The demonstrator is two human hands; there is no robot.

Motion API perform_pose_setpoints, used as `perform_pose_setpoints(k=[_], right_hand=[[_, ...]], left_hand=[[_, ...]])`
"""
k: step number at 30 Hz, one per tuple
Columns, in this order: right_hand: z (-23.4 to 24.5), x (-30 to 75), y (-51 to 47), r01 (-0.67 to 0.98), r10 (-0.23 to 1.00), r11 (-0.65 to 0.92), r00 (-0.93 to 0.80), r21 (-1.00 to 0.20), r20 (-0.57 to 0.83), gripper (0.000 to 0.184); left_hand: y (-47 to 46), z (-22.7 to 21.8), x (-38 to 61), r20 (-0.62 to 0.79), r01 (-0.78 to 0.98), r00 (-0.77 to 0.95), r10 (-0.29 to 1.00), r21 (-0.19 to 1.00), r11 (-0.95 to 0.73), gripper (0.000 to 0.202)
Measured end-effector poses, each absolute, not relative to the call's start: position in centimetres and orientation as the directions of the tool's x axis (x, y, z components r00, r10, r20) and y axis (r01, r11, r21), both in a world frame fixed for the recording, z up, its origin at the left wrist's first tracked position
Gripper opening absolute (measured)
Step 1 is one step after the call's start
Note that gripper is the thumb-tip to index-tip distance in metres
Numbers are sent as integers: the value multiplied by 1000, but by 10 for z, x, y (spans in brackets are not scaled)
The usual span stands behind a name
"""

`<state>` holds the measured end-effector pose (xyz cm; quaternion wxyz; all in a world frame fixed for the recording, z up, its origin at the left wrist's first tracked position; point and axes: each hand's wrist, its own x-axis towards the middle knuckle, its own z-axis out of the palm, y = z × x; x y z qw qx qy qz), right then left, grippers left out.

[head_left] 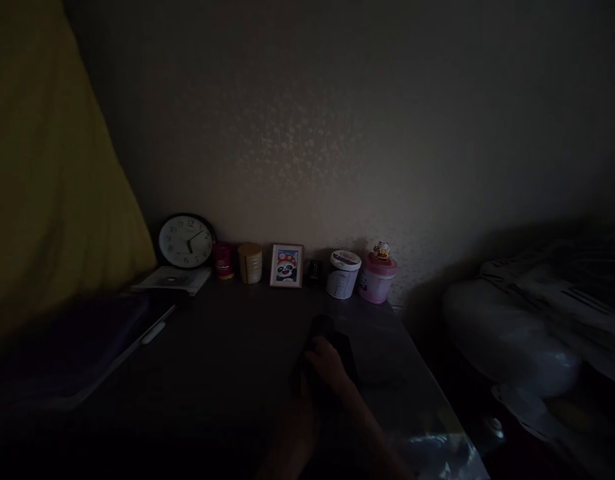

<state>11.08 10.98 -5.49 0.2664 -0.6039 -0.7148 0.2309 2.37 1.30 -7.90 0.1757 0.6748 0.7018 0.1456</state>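
Note:
A black object (321,327) lies on the dark table in front of me, too dim for its kind to show. My right hand (330,363) is closed on its upper part, thumb side toward the middle. Below and to the left, my left hand (297,420) rests against the lower end of the same object. Its fingers sink into shadow, so their pose is hidden. A black part (344,350) of the object, or something beside it, sticks out to the right of my right hand.
Along the wall stand a round clock (186,241), a red can (224,261), a yellowish tin (250,263), a framed panda picture (286,266), a white tub (344,274) and a pink tub (377,280) topped by a figurine (382,251). Bags (512,333) lie right of the table.

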Motion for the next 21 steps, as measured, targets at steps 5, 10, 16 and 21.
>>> perform_pose_setpoints(k=[5, 10, 16, 21], right_hand=[[-48, 103, 105, 839, 975, 209, -217, -503, 44, 26], [-47, 102, 103, 875, 937, 339, -347, -346, 41, 25], [-46, 100, 105, 844, 867, 486, -498, -225, 8, 24], [-40, 102, 100, 822, 865, 490, -500, -288, 43, 25]], left_hand=[[11, -80, 20, -20, 889, -20, 1000, 457, 27, 42], [4, -78, 15, 30, 886, -20, 999, 464, 4, 43], [7, -74, 15, 44, 891, -5, 999, 454, -16, 41], [13, -73, 17, 14, 896, 17, 1000, 443, -21, 41]])
